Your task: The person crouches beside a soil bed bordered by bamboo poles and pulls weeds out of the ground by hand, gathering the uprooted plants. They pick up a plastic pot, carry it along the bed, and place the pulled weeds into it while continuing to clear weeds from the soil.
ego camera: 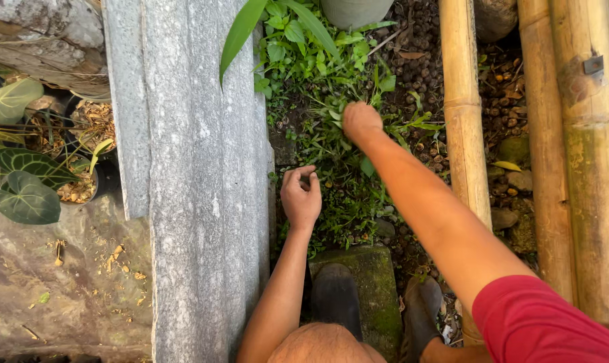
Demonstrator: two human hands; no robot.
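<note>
My right hand (361, 122) reaches forward into a patch of low green weeds (331, 154) on the ground, its fingers closed around a tuft of stems and leaves. My left hand (301, 196) hovers lower and nearer, just beside the grey concrete slab, fingers curled with thumb and fingertips pinched together; whether it holds a small weed I cannot tell. My dark boots (336, 296) stand on a mossy stone block (378, 289) below.
A tall grey concrete slab (197, 181) runs along the left of the weed patch. Thick bamboo poles (465, 134) lie on the right. Potted plants with large dark leaves (25, 191) sit at far left. Small brown seeds (418, 67) cover the soil.
</note>
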